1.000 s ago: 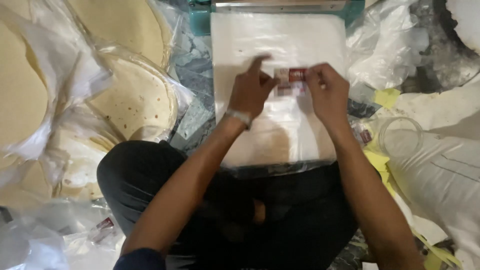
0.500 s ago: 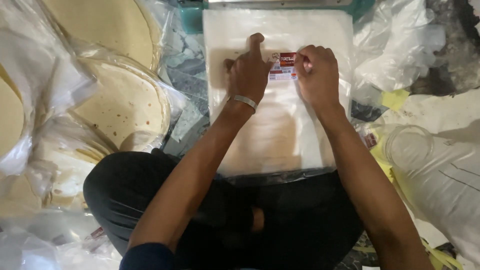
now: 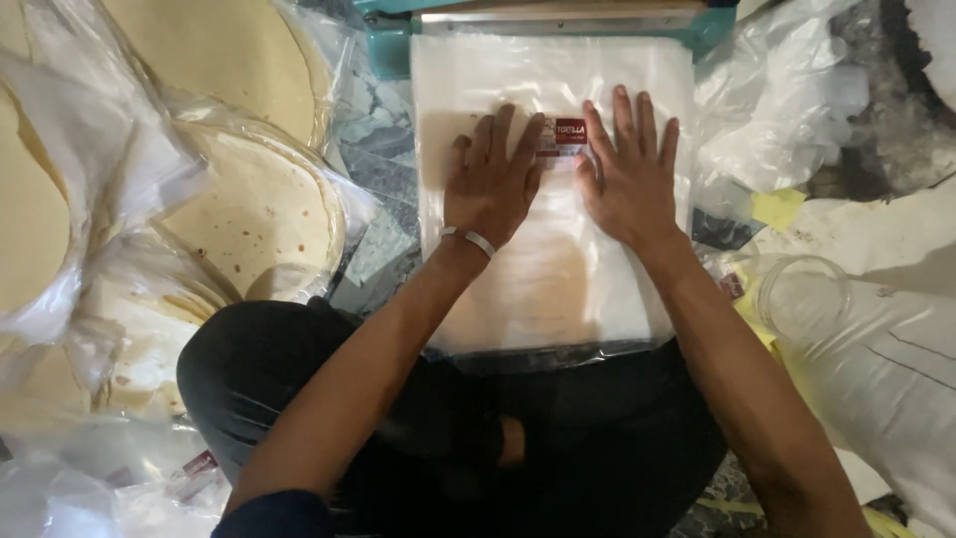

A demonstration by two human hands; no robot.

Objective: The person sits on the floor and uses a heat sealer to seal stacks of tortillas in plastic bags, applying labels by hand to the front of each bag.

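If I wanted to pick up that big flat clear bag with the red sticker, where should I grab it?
Probably the near edge of the clear bag, coming from the person's lap side with both hands. It lies flat and floppy, that edge overhangs the lap, while the far end sits against the teal machine. The left hand and right hand press it flat.

Clear plastic bag (image 3: 554, 289): flat, pale sheets inside, lying lengthwise across the lap; small red-and-white label (image 3: 564, 135) stuck near its far end (between both hands).

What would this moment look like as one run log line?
left hand: flat on clear bag | right hand: flat on bag | red label: between hands | bagged flatbreads: left
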